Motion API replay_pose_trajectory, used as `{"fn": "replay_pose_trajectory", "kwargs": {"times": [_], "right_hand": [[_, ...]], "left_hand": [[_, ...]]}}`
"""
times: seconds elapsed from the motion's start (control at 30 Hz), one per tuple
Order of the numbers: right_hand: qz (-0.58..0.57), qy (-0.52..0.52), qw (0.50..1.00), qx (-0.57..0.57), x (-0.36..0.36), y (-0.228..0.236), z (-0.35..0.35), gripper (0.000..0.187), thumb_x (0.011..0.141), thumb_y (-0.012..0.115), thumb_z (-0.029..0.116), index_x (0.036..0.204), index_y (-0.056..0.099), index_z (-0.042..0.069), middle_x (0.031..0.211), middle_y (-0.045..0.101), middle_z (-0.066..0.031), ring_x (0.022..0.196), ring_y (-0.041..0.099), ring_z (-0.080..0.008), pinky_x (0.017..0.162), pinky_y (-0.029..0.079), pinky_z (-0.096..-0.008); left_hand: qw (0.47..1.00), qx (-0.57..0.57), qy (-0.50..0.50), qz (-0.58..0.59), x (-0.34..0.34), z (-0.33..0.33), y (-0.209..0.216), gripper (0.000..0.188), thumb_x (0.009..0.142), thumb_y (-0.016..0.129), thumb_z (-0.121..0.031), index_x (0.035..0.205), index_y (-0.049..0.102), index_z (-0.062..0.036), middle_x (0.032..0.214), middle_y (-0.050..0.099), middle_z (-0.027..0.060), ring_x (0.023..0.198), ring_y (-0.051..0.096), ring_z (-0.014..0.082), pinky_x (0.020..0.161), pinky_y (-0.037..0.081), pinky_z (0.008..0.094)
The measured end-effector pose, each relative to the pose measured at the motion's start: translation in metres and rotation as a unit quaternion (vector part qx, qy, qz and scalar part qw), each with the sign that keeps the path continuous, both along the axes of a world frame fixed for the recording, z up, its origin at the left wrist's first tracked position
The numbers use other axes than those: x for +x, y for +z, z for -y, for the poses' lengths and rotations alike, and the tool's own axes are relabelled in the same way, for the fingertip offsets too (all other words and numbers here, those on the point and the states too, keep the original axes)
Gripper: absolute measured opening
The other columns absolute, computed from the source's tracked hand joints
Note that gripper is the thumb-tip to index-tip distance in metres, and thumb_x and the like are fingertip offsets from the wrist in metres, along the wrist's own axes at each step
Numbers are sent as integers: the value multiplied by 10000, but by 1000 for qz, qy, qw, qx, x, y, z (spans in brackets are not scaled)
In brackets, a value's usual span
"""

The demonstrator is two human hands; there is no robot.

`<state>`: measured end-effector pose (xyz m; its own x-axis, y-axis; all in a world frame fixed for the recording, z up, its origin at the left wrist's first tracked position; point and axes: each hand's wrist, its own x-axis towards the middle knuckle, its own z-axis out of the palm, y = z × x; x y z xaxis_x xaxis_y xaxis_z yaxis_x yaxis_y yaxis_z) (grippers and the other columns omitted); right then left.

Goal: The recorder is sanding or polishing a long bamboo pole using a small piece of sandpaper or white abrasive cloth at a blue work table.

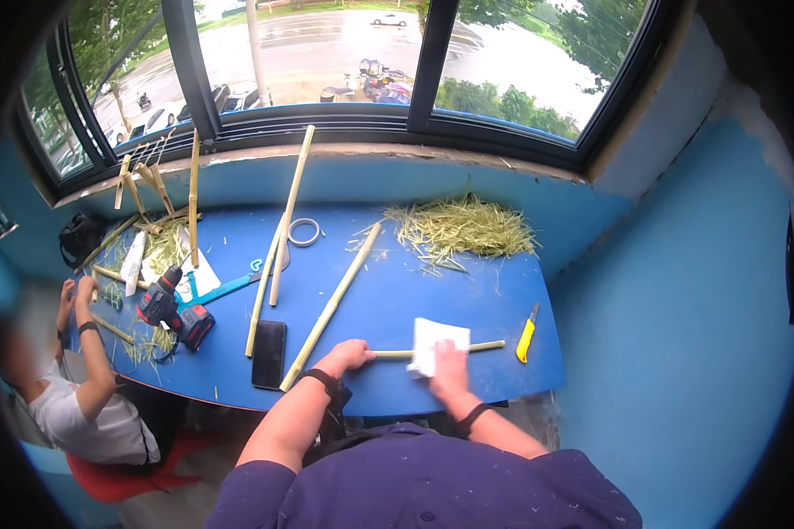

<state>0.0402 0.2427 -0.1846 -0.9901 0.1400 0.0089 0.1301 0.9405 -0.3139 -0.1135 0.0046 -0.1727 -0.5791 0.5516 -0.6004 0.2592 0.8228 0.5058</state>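
Observation:
A thin pale bamboo stick (487,346) lies crosswise near the front edge of the blue table (468,304). My left hand (353,354) is closed around its left end. Over the middle of the stick lies a folded white sheet (434,333), like paper or cloth. My right hand (451,372) presses this sheet against the stick, its fingers partly hidden from above. A yellow utility knife (526,340) rests just past the stick's right end. Left of my left hand, a longer bamboo pole (333,304) lies slantwise.
A heap of shavings (463,231) sits at the back. Further left are a black phone (269,354), more bamboo poles (265,291), a tape roll (304,232), a blue-handled saw (225,289) and a cordless drill (175,309). Another person (93,388) works at the left end.

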Motion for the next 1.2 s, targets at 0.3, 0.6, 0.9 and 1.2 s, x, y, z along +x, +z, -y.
{"fn": "replay_pose_trajectory", "kwargs": {"times": [0.3, 0.6, 0.9, 1.2], "right_hand": [[-50, 151, 986, 47, -14, 29, 32, 534, 796, 533, 110, 1326, 475, 85, 1363, 458, -179, 1317, 379, -314, 1063, 284, -529], [12, -87, 990, 114, -2, 13, -109, 643, 804, 560, 41, 1415, 376, 121, 1470, 329, -138, 1389, 273, -300, 1114, 228, -516], [1, -66, 993, 95, -25, 16, -111, 680, 784, 565, 12, 1423, 355, 114, 1473, 308, -154, 1387, 264, -326, 1107, 243, -519], [22, -48, 992, 112, -27, 15, -114, 694, 791, 571, 22, 1435, 336, 131, 1484, 292, -140, 1399, 245, -308, 1124, 224, -496]], "left_hand": [[998, 19, 54, -39, 7, 6, 0, 407, 875, 565, -435, 1018, 678, -71, 963, 686, 138, 946, 642, 300, 834, 490, 400], [996, 20, 90, -20, 11, 5, -1, 377, 863, 602, -408, 1014, 689, -75, 922, 697, 107, 904, 658, 267, 816, 498, 379], [988, 51, 142, 13, 13, 8, 14, 325, 828, 671, -342, 927, 701, -34, 849, 706, 112, 818, 669, 235, 768, 505, 358], [992, 88, 76, 55, 13, 15, 2, 416, 903, 521, -402, 920, 683, -19, 761, 675, 119, 752, 649, 253, 725, 497, 389]]}}
